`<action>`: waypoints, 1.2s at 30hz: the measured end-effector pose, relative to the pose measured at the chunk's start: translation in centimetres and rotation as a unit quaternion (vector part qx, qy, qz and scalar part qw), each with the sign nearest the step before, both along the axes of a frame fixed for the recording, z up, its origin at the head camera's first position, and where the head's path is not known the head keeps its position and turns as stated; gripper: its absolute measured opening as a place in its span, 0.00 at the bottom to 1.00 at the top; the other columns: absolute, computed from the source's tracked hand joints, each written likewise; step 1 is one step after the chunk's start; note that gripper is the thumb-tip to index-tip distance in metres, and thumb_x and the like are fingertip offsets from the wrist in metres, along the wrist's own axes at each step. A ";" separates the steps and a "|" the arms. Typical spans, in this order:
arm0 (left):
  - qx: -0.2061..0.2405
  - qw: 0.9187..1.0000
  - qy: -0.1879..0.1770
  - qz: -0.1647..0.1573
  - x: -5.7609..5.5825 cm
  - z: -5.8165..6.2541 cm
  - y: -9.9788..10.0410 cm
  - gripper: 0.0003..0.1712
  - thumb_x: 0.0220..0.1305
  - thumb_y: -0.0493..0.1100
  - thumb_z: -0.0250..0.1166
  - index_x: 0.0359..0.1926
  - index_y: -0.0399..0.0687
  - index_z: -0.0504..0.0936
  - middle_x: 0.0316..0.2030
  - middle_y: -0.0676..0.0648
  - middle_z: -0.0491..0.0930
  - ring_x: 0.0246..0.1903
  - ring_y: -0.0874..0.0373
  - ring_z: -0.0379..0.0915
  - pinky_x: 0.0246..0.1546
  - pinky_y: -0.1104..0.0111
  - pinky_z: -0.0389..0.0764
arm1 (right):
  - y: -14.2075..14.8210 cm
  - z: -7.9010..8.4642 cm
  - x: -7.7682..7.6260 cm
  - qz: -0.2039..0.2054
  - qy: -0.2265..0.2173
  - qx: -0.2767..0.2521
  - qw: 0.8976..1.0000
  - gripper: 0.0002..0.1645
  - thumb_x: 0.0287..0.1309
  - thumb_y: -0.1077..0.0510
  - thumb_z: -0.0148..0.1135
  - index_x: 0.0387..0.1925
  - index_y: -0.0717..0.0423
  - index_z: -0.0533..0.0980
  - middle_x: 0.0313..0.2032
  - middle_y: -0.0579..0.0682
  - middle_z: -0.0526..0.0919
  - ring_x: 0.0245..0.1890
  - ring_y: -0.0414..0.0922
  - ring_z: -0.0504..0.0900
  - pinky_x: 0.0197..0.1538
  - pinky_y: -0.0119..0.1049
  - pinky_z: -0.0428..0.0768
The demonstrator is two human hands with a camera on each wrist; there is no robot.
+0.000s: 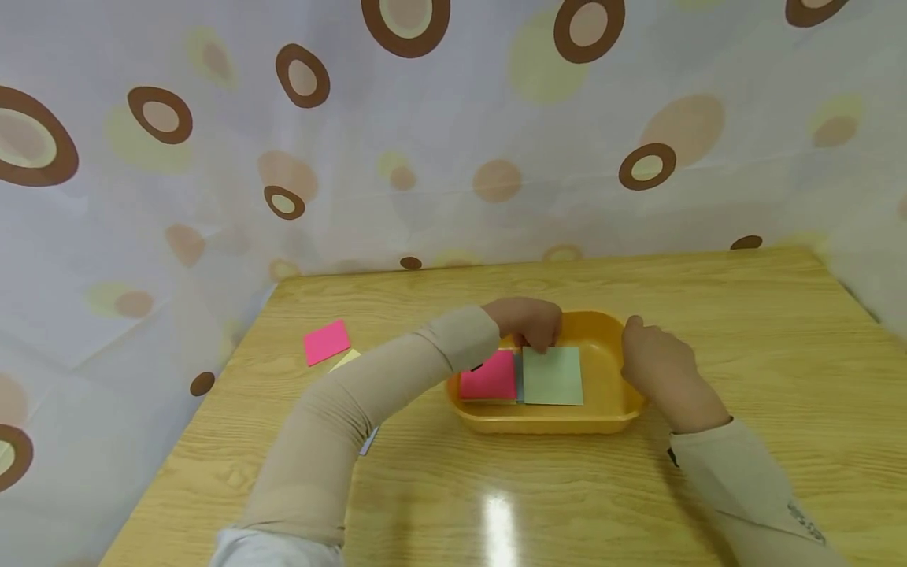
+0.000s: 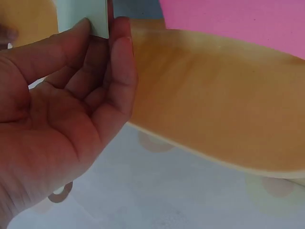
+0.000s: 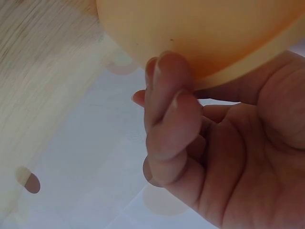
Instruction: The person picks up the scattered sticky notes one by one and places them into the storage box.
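My left hand (image 1: pixel 530 321) reaches over the back of a yellow-orange plastic basket (image 1: pixel 606 386). In the left wrist view its thumb and curled fingers pinch the edge of a pale green sticky note pad (image 2: pixel 82 17). That pad (image 1: pixel 554 379) lies over the basket's middle, overlapping a blue-grey pad (image 1: pixel 520 378) that shows only as a strip. At the basket's left end sits a bright pink sticky note pad (image 1: pixel 490 376). My right hand (image 1: pixel 657 368) grips the basket's right rim, thumb on one side and fingers on the other, as the right wrist view shows.
Left of the basket on the wooden table (image 1: pixel 453 488) lies another pink sticky note pad (image 1: pixel 327 342). A pale yellow pad (image 1: pixel 345 360) and a whitish one (image 1: pixel 368 441) are partly hidden by my left sleeve. A patterned sheet (image 1: pixel 453 118) hangs behind the table.
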State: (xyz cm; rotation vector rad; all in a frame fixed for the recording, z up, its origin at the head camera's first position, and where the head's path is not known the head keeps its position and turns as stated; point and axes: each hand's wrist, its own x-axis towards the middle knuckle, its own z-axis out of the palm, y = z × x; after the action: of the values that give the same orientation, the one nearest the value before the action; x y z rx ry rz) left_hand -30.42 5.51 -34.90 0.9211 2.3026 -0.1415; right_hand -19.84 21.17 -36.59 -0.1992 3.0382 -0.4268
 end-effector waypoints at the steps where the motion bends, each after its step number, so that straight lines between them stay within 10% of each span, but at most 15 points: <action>1: -0.006 1.000 0.013 -0.004 0.1 -0.1 0.0 0.25 0.60 0.27 0.47 0.10 0.49 0.54 0.11 0.53 0.50 0.10 0.63 0.47 0.15 0.74 0.54 | 0.0 -0.1 0.0 0.000 0.001 0.000 1.000 0.15 0.56 0.70 0.55 0.38 0.79 0.62 0.22 0.64 0.74 0.19 0.53 0.77 0.19 0.44 0.75; 12: -0.046 0.983 0.175 -0.036 -0.9 -4.5 -0.1 0.10 0.68 0.39 0.53 0.28 0.49 0.75 0.25 0.53 0.71 0.26 0.60 0.62 0.30 0.71 0.70 | -0.3 0.0 0.0 0.007 0.012 0.002 1.000 0.12 0.56 0.70 0.54 0.36 0.78 0.62 0.17 0.59 0.71 0.17 0.50 0.75 0.17 0.42 0.74; 18: -0.034 0.980 0.193 -0.027 1.9 -1.9 -1.1 0.07 0.71 0.39 0.51 0.40 0.45 0.75 0.36 0.50 0.76 0.34 0.59 0.68 0.37 0.69 0.75 | -0.5 0.0 0.0 0.010 0.014 0.006 1.000 0.15 0.56 0.70 0.57 0.38 0.80 0.63 0.21 0.64 0.74 0.19 0.53 0.77 0.19 0.44 0.76; 27: -0.020 0.976 0.218 -0.009 2.7 -1.3 -2.7 0.08 0.72 0.39 0.51 0.40 0.45 0.77 0.36 0.50 0.76 0.36 0.60 0.71 0.37 0.67 0.79 | -1.1 -0.3 -0.9 0.038 0.011 0.005 0.999 0.17 0.57 0.70 0.55 0.41 0.82 0.62 0.20 0.64 0.73 0.18 0.53 0.77 0.19 0.45 0.75; 32: 0.098 0.973 0.206 0.011 3.2 2.1 -6.0 0.05 0.67 0.33 0.57 0.34 0.43 0.77 0.31 0.51 0.74 0.33 0.60 0.67 0.36 0.72 0.73 | -0.7 -0.2 -1.6 0.053 -0.003 0.011 0.999 0.24 0.58 0.70 0.54 0.48 0.86 0.58 0.23 0.67 0.74 0.19 0.54 0.77 0.20 0.45 0.76; 36: 0.182 0.957 0.204 0.094 2.6 5.1 -11.1 0.07 0.67 0.35 0.58 0.41 0.39 0.82 0.39 0.46 0.81 0.40 0.56 0.75 0.46 0.68 0.74 | 0.5 -0.3 -1.6 0.062 -0.010 0.016 0.998 0.28 0.58 0.70 0.55 0.50 0.89 0.55 0.23 0.69 0.74 0.19 0.55 0.77 0.20 0.46 0.75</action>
State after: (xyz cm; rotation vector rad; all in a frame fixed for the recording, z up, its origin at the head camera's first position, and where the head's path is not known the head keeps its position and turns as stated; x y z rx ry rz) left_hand -27.81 -5.59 -29.79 0.9075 2.8511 0.2020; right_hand -21.43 21.68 -36.85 -0.3759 2.9890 -0.3674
